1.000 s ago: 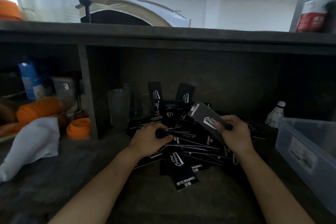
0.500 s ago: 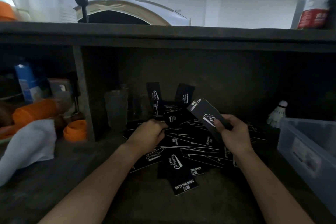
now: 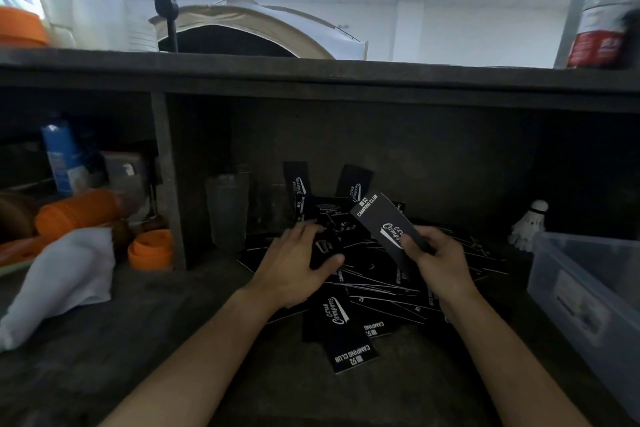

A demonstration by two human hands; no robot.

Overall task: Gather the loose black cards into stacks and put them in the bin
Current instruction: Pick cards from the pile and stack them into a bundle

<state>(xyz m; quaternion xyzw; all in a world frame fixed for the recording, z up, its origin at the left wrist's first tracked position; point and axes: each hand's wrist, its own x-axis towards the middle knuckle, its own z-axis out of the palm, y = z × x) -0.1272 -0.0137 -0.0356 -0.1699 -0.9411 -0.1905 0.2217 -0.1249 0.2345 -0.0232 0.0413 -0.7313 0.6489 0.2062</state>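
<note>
Holding a black card [image 3: 382,224] tilted up above the pile, the right hand [image 3: 440,260] pinches it between thumb and fingers, its white "CAMPING CLUB" print facing the camera. The left hand [image 3: 298,265] lies palm down on the pile of loose black cards [image 3: 377,291], fingers spread and curled over the top ones; whether it actually grips any card I cannot tell. The pile sprawls on the dark worktop [image 3: 138,340] in front of both forearms, cards overlapping at all angles, and two more cards [image 3: 298,184] lean upright against the back wall of the recess. One card [image 3: 346,340] sticks out of the pile toward the camera. The translucent bin [image 3: 588,295] sits on the worktop at the right, apart from the pile. A white shuttlecock [image 3: 530,224] stands just behind the bin. To the left, past a divider, lie a white cloth [image 3: 59,282] and an orange cup [image 3: 150,250].
</note>
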